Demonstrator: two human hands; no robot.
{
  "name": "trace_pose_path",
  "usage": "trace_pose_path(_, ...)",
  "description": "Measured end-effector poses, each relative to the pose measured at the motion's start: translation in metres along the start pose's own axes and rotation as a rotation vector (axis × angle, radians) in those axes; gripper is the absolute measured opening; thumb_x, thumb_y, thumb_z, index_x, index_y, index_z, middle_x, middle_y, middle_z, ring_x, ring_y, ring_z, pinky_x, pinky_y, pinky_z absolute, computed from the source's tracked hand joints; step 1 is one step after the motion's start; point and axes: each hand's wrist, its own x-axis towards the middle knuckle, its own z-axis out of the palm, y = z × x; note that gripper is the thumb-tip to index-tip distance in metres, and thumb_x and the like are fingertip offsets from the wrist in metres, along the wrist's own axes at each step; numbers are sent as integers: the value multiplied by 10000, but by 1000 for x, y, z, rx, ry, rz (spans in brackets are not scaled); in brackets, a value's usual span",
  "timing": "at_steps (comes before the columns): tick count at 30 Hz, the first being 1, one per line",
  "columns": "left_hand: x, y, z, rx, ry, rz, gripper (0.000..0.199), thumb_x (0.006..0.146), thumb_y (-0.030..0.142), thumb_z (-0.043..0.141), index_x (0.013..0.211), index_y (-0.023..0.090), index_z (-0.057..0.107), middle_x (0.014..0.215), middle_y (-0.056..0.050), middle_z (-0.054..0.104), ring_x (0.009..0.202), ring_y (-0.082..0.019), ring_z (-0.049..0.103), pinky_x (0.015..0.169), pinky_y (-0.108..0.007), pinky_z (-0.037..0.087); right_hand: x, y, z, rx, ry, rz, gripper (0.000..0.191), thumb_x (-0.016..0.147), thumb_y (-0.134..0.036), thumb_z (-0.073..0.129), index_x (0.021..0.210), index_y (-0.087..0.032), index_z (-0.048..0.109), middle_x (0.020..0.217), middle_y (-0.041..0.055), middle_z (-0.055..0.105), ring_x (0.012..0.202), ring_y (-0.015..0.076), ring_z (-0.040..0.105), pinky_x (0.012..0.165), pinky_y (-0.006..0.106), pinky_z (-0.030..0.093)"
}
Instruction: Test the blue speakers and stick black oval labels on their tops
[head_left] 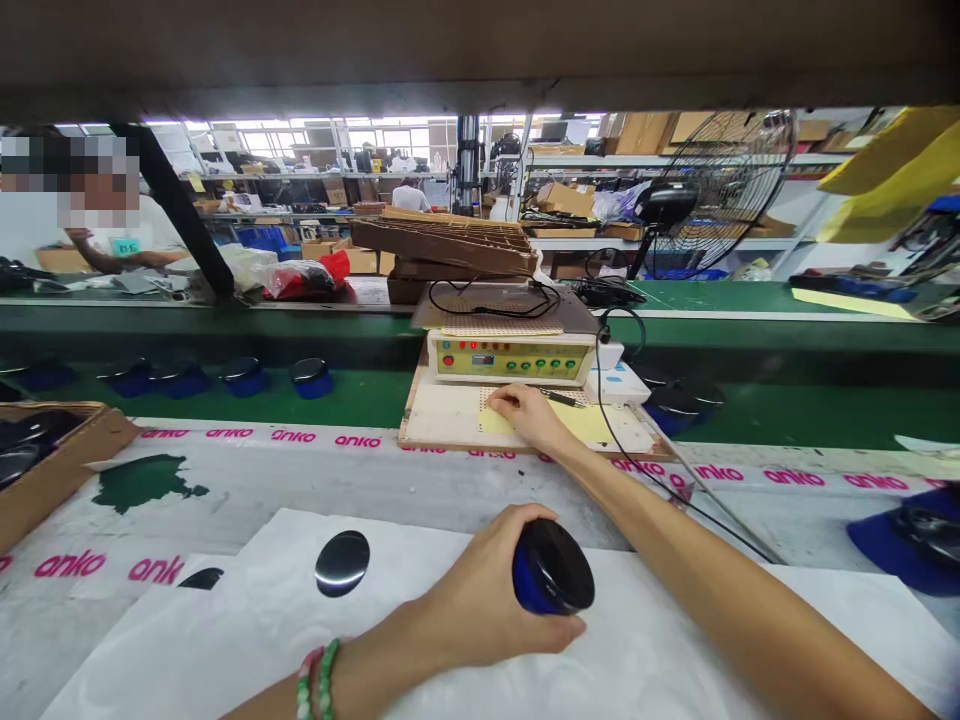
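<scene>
Left hand (pixel 480 590): wrapped around the blue-and-black unit (pixel 553 570), lower centre; a loose grip could drop it.
Right hand (pixel 529 415): fingertips together over yellow sheet (pixel 592 425); cannot tell if holding anything.
Black cable (pixel 598 380): a sideways sweep could snag it.

Open bench (pixel 431 500), cable (pixel 598 372) at right
</scene>
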Motion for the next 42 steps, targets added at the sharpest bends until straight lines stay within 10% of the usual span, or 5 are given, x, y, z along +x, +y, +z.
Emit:
trace_pose_path(15, 2, -7, 3, -66, 102, 1, 785, 575, 299, 804, 1261, 262, 425, 1215, -71, 558, 1126, -266, 542, 988, -425, 428, -4, -18, -22, 314, -36, 44, 263, 927, -335, 563, 1107, -143, 580, 1068, 62, 612, 888, 182, 620, 763, 375, 529)
trace_pose_path(23, 6, 6, -16, -154, 493, 290, 853, 644, 205, 790, 1327, 371, 306, 1228, -14, 549, 1136, -202, 558, 981, -374, 453, -101, -106, -94, 484, -119, -123, 208, 852, -379, 611, 749, -199, 596, 918, 10, 508, 847, 145, 527, 755, 277, 446)
trace_pose_path(32, -18, 54, -33, 124, 531, 668, 909, 664, 153, 784, 1385, 343, 264, 1252, -3, 574, 1163, -164, 563, 969, -273, 479, -138, -138, -87, 973, -144, 6, 323, 888, -435, 590, 1174, -309, 506, 1197, 27, 537, 1029, 167, 566, 865, 311, 473)
trace_pose_path(39, -45, 71, -61, 428, 625, 717, 749, 695, 216, 756, 1329, 267, 360, 1277, -47, 555, 1143, -193, 567, 974, -321, 482, -119, -180, -55, 931, 40, -68, 259, 824, -497, 642, 933, -271, 576, 938, -14, 638, 875, 142, 597, 732, 218, 502)
trace_pose_path(42, -72, 69, -93, 638, 653, 644, 680, 680, 323, 757, 1267, 218, 430, 1222, -61, 595, 1114, -199, 584, 971, -323, 482, -100, -196, -33, 920, -90, -9, 361, 793, -602, 603, 882, -252, 590, 914, 18, 648, 860, 190, 610, 735, 276, 533)
